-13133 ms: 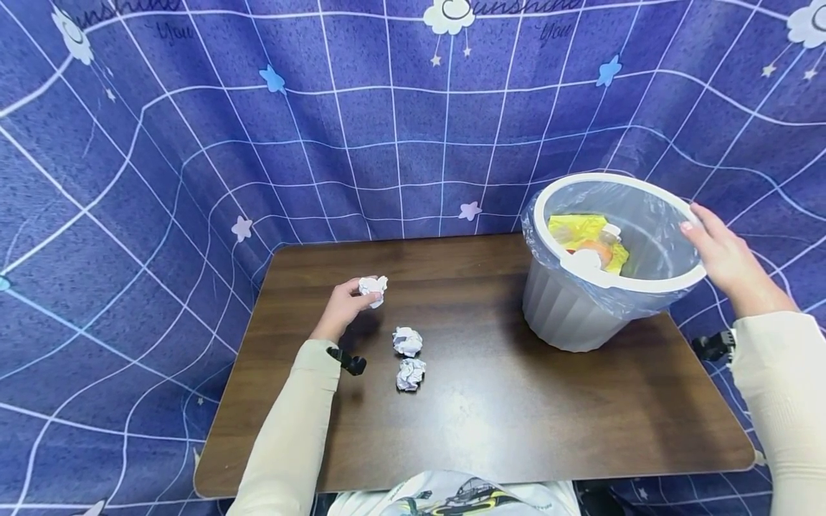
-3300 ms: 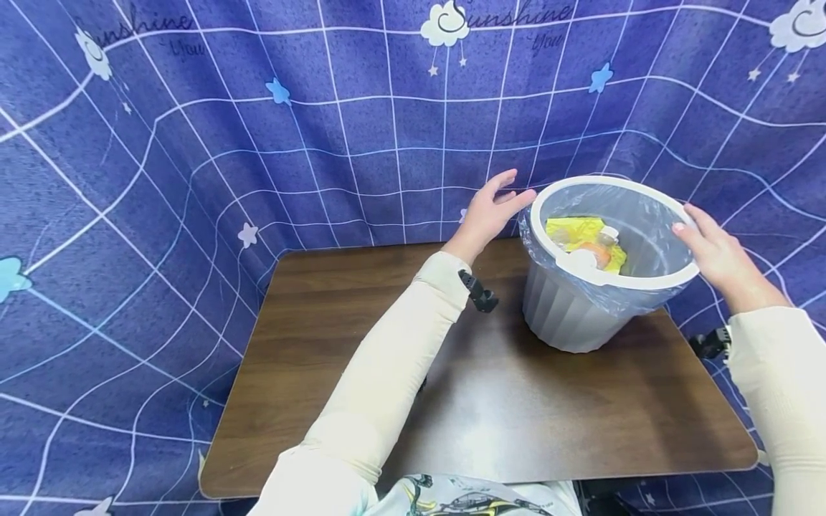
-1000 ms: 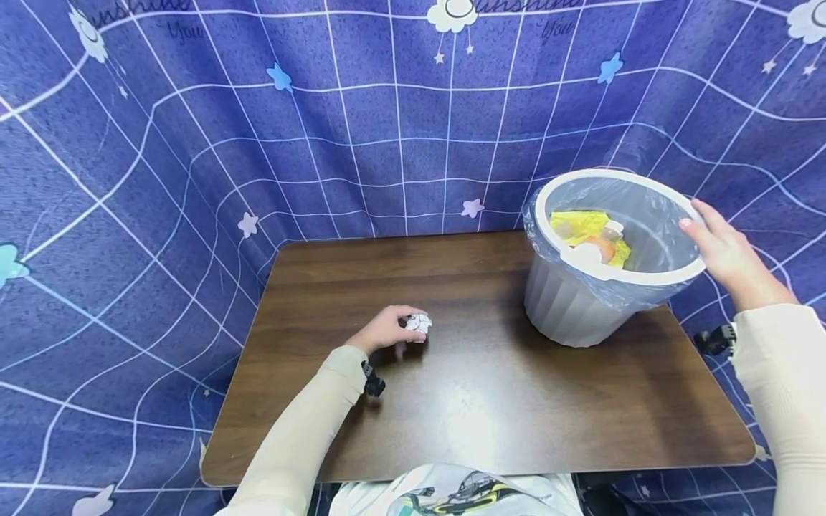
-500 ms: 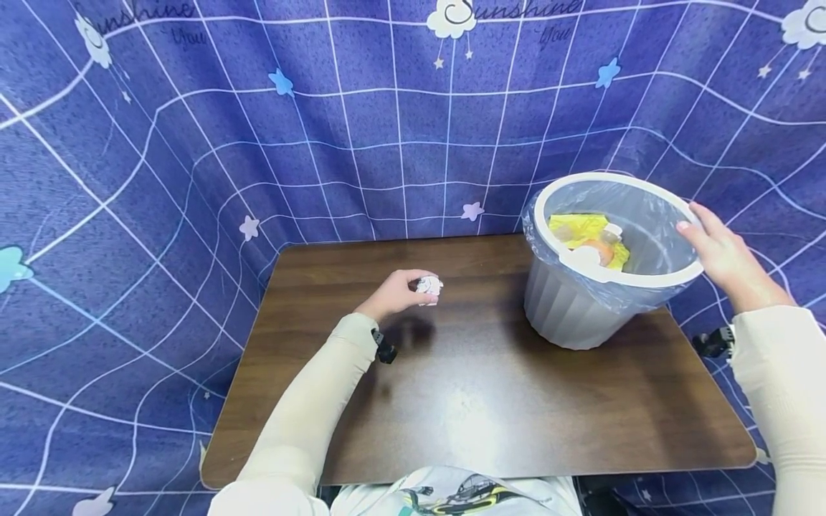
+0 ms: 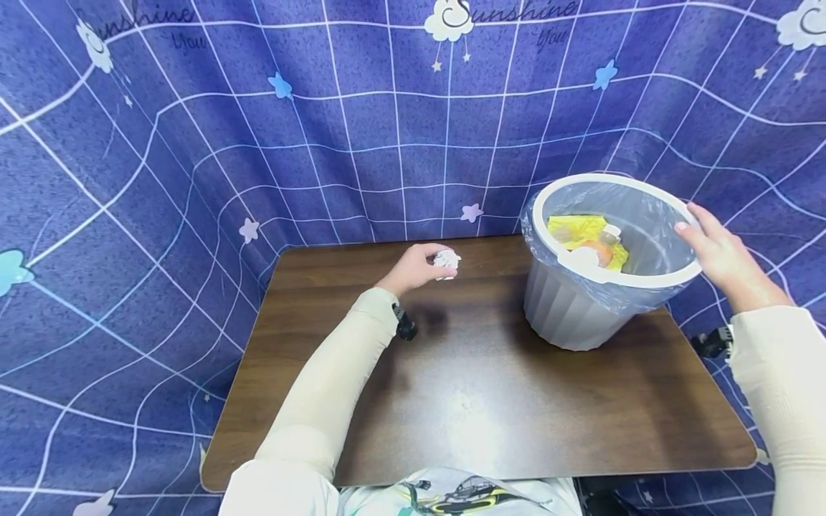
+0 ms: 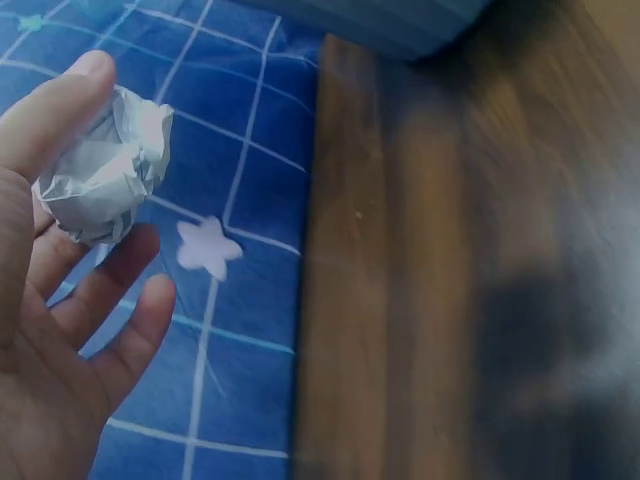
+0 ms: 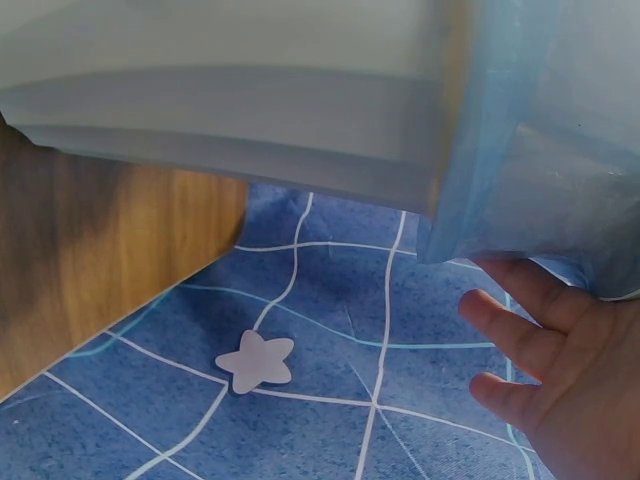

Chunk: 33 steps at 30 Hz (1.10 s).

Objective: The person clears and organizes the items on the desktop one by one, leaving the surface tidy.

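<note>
A crumpled ball of white paper [image 5: 447, 264] is pinched between the thumb and fingers of my left hand [image 5: 416, 269], raised over the back half of the table. In the left wrist view the paper ball [image 6: 110, 170] sits between thumb and fingertips, the other fingers loosely bent. To the right stands a grey trash can [image 5: 568, 308] with a white rim and a clear liner. My right hand [image 5: 729, 258] holds its right rim, thumb over the edge. In the right wrist view, the fingers [image 7: 520, 335] lie outside, by the liner [image 7: 510, 120].
Inside the can lie a yellow wrapper [image 5: 574, 226], a white-capped bottle [image 5: 609, 234] and other trash. The brown wooden table [image 5: 490, 401] has a blue star-patterned curtain [image 5: 361, 158] behind it and at its sides.
Thirteen seconds ago two other paper balls lay on the table; they are no longer there. Over the last second my left hand has lifted this ball and carried it back and right.
</note>
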Each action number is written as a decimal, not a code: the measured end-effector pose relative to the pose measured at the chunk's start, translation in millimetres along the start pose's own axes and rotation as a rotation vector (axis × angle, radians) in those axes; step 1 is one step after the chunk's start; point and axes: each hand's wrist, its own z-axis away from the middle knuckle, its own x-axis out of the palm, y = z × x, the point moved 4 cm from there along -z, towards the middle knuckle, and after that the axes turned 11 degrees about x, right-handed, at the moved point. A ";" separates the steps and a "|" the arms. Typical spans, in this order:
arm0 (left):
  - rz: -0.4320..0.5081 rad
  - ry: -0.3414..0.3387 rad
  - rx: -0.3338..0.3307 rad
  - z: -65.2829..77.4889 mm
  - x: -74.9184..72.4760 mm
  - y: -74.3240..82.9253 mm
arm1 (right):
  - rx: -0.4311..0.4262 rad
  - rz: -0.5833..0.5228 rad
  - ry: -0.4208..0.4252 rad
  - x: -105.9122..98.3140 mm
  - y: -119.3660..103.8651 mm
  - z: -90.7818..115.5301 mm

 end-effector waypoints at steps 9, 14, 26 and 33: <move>-0.003 0.039 0.022 -42.6 -1.3 38.7 | -0.002 -0.029 -0.001 -0.5 1.1 0.6; 0.037 0.075 0.040 -63.5 -0.2 59.6 | 0.011 -0.019 0.001 -1.0 0.8 1.0; 0.175 0.169 -0.011 -104.9 12.2 126.8 | 0.013 0.014 0.005 -3.2 0.5 0.8; 0.190 0.135 -0.012 -120.7 33.8 165.3 | 0.014 -0.002 0.008 -3.1 1.2 1.1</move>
